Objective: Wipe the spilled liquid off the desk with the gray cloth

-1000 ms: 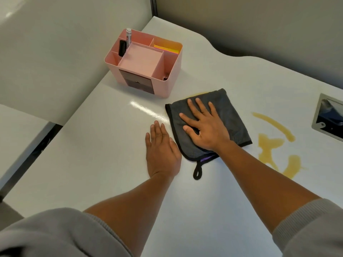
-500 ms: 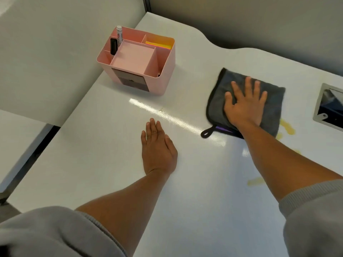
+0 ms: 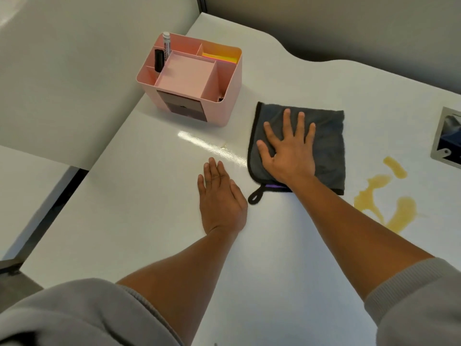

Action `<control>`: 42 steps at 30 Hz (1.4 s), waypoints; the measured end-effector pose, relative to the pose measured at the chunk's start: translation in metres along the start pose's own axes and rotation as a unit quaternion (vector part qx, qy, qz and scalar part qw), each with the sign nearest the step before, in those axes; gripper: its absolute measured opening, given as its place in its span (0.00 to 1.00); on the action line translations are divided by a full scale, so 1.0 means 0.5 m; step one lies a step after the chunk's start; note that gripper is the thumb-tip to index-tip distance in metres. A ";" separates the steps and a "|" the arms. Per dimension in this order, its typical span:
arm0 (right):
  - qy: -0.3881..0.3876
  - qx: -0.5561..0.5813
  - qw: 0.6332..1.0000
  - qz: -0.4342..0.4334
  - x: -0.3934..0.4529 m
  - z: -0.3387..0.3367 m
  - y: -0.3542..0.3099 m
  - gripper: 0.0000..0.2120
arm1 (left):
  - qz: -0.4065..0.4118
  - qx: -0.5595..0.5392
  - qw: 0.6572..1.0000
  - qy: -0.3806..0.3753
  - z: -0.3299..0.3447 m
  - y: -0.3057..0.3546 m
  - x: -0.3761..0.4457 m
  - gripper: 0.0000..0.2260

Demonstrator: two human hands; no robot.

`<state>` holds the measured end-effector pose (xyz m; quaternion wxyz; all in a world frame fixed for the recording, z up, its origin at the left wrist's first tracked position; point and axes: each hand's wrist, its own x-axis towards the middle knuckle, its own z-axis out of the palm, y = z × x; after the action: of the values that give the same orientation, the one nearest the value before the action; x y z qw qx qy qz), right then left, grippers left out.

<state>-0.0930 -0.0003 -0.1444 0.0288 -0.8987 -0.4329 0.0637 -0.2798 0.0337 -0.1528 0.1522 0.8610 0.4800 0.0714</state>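
Observation:
The gray cloth (image 3: 326,143), edged in black with a hanging loop at its near left corner, lies flat on the white desk (image 3: 139,196). My right hand (image 3: 289,151) presses down on it with fingers spread. A yellow spilled liquid (image 3: 389,196) streaks the desk to the right of the cloth, apart from it. A small yellowish trace (image 3: 223,146) sits left of the cloth. My left hand (image 3: 220,198) rests palm down on the desk, just left of the cloth's loop, holding nothing.
A pink desk organiser (image 3: 192,78) with a marker and yellow sticky notes stands at the back left. A grey framed cable port (image 3: 449,138) is set into the desk at the right edge. The desk's left edge drops beside a lower surface.
My right hand slid the cloth right and away over the spill, then back left toward the middle. The yellow streaks on the right show again. My left hand stayed put.

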 end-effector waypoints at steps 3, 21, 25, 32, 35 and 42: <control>-0.003 -0.012 0.996 -0.084 -0.016 0.006 -0.010 0.30 | -0.001 0.002 1.000 -0.001 0.001 0.002 0.000 0.25; -0.019 0.018 0.950 -0.310 -0.032 -0.002 0.041 0.25 | -0.003 -0.005 1.000 0.010 -0.002 -0.001 0.001 0.26; -0.004 0.032 0.980 -0.197 -0.030 -0.011 0.090 0.28 | -0.003 -0.004 1.000 0.002 0.002 -0.004 0.002 0.26; 0.022 0.046 0.997 0.060 -0.082 -0.020 0.240 0.29 | 0.001 -0.020 1.000 0.012 0.004 -0.007 0.004 0.26; 0.030 0.043 0.990 0.131 -0.128 -0.020 0.279 0.29 | 0.005 -0.021 1.000 0.010 0.002 -0.007 0.005 0.25; 0.032 0.042 0.967 0.250 -0.230 -0.009 0.263 0.29 | 0.011 -0.012 1.000 0.003 -0.005 -0.001 0.001 0.25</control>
<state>-0.0614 -0.1724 -0.1437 0.0640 -0.9779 -0.1903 0.0581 -0.2805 0.0349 -0.1506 0.1603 0.8639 0.4704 0.0819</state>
